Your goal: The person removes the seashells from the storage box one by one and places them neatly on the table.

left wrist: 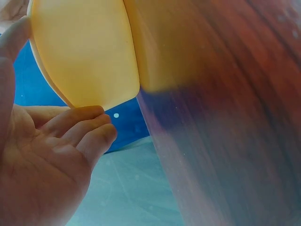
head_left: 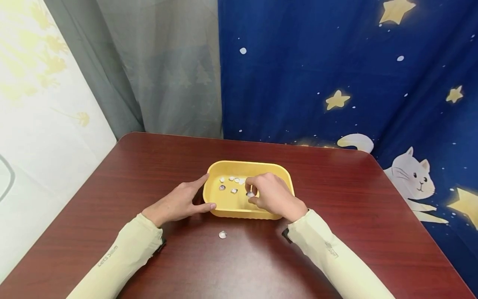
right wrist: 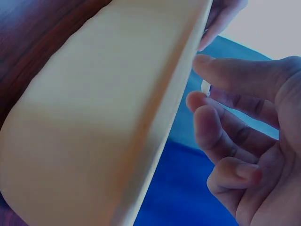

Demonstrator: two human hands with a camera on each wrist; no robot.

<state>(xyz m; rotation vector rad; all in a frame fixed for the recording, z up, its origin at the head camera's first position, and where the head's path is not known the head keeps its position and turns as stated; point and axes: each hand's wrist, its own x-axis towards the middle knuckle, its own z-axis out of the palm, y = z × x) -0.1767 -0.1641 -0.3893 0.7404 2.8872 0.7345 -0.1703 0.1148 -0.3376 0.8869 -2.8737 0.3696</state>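
Right hand [head_left: 274, 197] over the yellow tray [head_left: 224, 205] mid-surface, grip pinching a small shell [head_left: 250, 194]. Left hand [head_left: 179, 203] steadies the tray's left wall, fingers straight, grasping nothing. More shells [head_left: 233, 185] inside; one loose shell [head_left: 222, 234] on the surface [head_left: 354, 216] near the tray.

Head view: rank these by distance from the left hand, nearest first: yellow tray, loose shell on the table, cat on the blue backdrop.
From the left hand:
1. Yellow tray, touched at its left end by thumb and finger.
2. Loose shell, on the table in front of the tray, between the two arms.
3. Cat, printed on the blue backdrop at far right, beyond the table edge.
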